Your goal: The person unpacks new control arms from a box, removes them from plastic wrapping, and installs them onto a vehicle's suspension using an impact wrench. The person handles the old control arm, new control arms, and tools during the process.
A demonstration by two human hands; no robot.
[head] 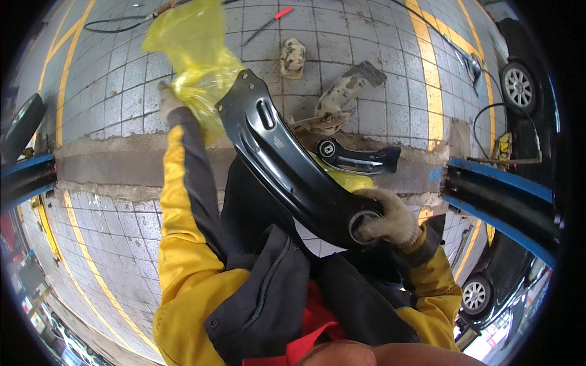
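Note:
In the head view, a glossy black trailing arm (284,155), a stamped-metal car suspension part, slants across in front of my body. My right hand (393,217), in a pale knit glove, grips its lower end, with the thumb in the round metal bushing bore (359,227). A crumpled, translucent yellow plastic bag (201,68) lies against the arm's flat upper end. My gloved left hand (169,98) is closed on the bag's left side, its fingers partly blurred and hidden. Beyond the trailing arm, a similar black arm with a bushing (361,158) rests on the floor, beside more yellow plastic (350,179).
Two dirt-caked metal parts, one small (293,57) and one long (345,94), lie on the tiles. A red-handled screwdriver (270,24) is farther off. Blue-edged lift arms (499,201) (27,180) reach in from both sides. Dark cars (526,50) stand at right.

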